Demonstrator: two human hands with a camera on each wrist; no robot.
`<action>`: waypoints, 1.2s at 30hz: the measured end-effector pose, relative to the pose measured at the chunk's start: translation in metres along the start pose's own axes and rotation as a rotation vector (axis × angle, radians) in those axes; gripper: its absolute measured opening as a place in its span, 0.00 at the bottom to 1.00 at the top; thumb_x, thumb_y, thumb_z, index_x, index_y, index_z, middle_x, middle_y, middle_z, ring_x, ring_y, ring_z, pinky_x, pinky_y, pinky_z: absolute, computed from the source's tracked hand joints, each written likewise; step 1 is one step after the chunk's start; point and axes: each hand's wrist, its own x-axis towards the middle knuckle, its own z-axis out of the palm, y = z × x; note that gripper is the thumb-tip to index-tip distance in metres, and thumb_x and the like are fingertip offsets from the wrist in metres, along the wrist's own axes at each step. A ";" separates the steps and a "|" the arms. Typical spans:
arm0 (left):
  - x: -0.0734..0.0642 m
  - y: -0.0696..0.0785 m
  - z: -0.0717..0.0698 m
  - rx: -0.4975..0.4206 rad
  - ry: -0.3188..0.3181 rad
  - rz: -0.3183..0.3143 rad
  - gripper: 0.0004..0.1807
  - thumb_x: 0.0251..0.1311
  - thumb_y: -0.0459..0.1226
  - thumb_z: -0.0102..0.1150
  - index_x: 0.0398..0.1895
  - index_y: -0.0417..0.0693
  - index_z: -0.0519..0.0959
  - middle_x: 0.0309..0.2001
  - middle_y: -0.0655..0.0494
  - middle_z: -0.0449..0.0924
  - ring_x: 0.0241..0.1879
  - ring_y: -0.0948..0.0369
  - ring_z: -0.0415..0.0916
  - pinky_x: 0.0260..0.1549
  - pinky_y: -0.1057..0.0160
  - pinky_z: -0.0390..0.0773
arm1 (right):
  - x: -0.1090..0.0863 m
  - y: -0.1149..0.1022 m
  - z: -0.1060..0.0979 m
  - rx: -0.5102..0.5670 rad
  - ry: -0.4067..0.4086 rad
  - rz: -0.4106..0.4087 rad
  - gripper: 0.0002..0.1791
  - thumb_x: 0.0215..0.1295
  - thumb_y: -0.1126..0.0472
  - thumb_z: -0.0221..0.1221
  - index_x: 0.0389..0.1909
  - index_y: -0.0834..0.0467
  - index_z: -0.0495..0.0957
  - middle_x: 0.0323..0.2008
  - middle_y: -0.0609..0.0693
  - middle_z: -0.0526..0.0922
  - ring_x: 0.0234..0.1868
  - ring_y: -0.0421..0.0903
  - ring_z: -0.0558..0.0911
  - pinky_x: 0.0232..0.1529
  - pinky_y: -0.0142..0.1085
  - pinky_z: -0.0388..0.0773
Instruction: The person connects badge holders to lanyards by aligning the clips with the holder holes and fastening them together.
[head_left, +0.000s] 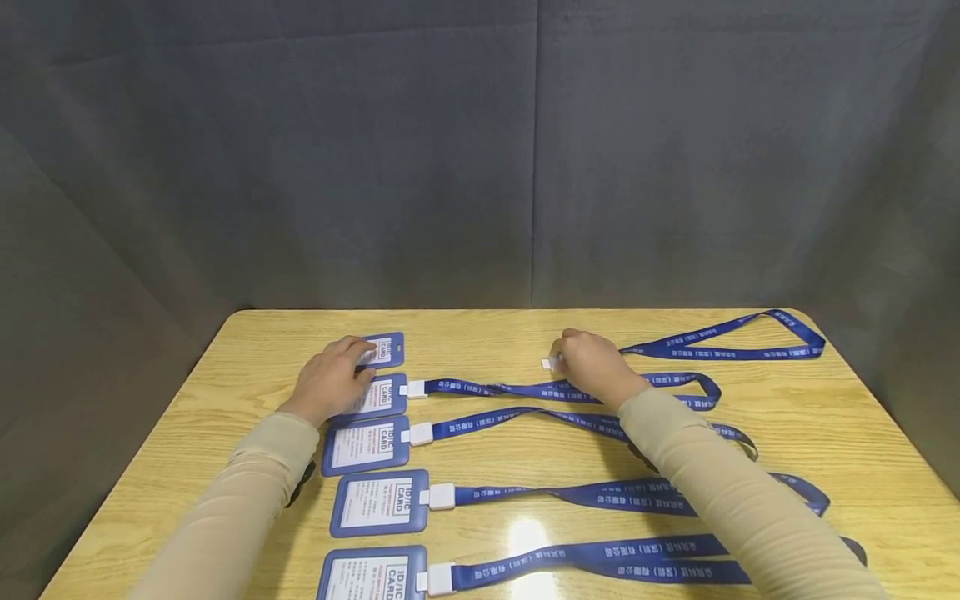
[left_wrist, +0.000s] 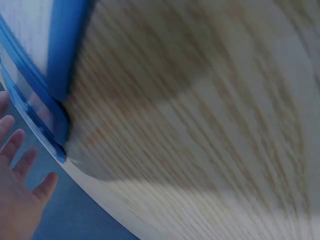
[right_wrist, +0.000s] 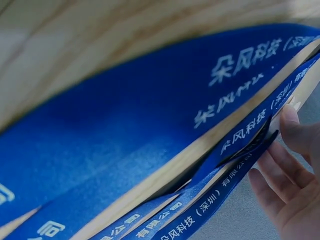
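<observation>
A blue ID card holder [head_left: 387, 360] lies farthest back in a column of several holders. My left hand [head_left: 330, 382] rests on its left part, fingertips over its face and thumb near the second holder [head_left: 386, 393]. In the left wrist view the left fingers [left_wrist: 24, 162] are spread and fairly straight. To the right, my right hand [head_left: 596, 364] pinches a blue lanyard [head_left: 750, 353] at its white clip [head_left: 551, 364]. This clip is apart from the far holder; the lanyard's loop stretches off rightward. Thumb and curled fingers of the right hand show beside printed straps in the right wrist view.
Several other card holders, such as the third [head_left: 365, 446] and fourth [head_left: 380, 504], lie nearer, each joined by a white clip to a blue lanyard running right. Right arm crosses above these straps. The wooden table [head_left: 480, 329] ends at a dark grey curtain [head_left: 375, 167].
</observation>
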 end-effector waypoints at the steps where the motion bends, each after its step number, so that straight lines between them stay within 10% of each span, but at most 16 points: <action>1: 0.001 -0.001 0.000 -0.005 -0.003 -0.007 0.27 0.70 0.42 0.53 0.70 0.43 0.68 0.69 0.42 0.65 0.69 0.42 0.59 0.66 0.39 0.59 | 0.000 0.000 0.001 -0.003 0.004 -0.001 0.09 0.63 0.66 0.66 0.43 0.64 0.85 0.37 0.55 0.83 0.38 0.50 0.84 0.49 0.44 0.82; 16: 0.016 0.005 0.007 -0.082 -0.090 -0.157 0.31 0.74 0.45 0.45 0.76 0.47 0.59 0.76 0.41 0.50 0.74 0.41 0.46 0.69 0.36 0.48 | 0.000 0.000 0.002 0.000 0.029 -0.005 0.07 0.60 0.67 0.67 0.40 0.63 0.86 0.35 0.54 0.82 0.37 0.50 0.84 0.45 0.44 0.83; 36: 0.022 0.034 0.006 -0.088 -0.121 -0.162 0.28 0.74 0.45 0.47 0.74 0.48 0.63 0.73 0.41 0.58 0.72 0.40 0.54 0.66 0.36 0.58 | 0.005 -0.006 0.002 -0.003 0.022 0.033 0.06 0.60 0.66 0.67 0.39 0.61 0.87 0.35 0.54 0.83 0.37 0.51 0.84 0.40 0.45 0.84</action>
